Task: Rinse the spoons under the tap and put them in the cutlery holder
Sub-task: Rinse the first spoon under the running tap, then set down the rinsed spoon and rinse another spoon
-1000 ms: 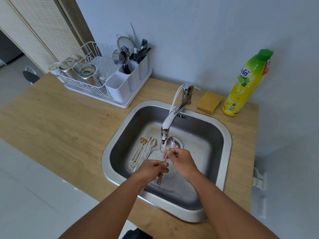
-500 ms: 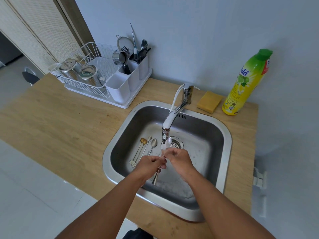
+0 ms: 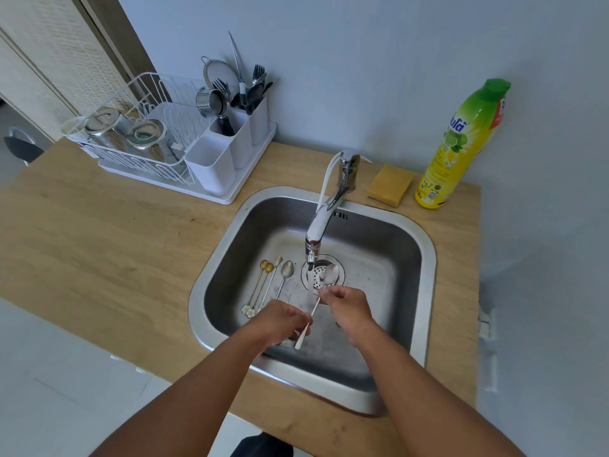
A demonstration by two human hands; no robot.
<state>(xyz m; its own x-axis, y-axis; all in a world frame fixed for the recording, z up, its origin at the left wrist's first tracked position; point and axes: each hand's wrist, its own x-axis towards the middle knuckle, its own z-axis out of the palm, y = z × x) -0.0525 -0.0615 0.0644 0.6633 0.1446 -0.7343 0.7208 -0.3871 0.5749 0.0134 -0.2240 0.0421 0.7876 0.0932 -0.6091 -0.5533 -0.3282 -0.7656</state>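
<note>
The spoon [image 3: 315, 307] was held over the sink [image 3: 425, 255], bowl just below the tap [image 3: 319, 225] spout above the drain, with the left hand [image 3: 281, 319] in a closed grip on the handle and the right hand [image 3: 346, 306] pinching near the bowl. Four more spoons [image 3: 270, 285] lay on the sink floor left of the tap. The cutlery holder [image 3: 230, 150] stood on the counter [image 3: 99, 232], behind and left of the sink.

Tilted spoon [image 3: 314, 308] under tap [image 3: 321, 222]
</note>
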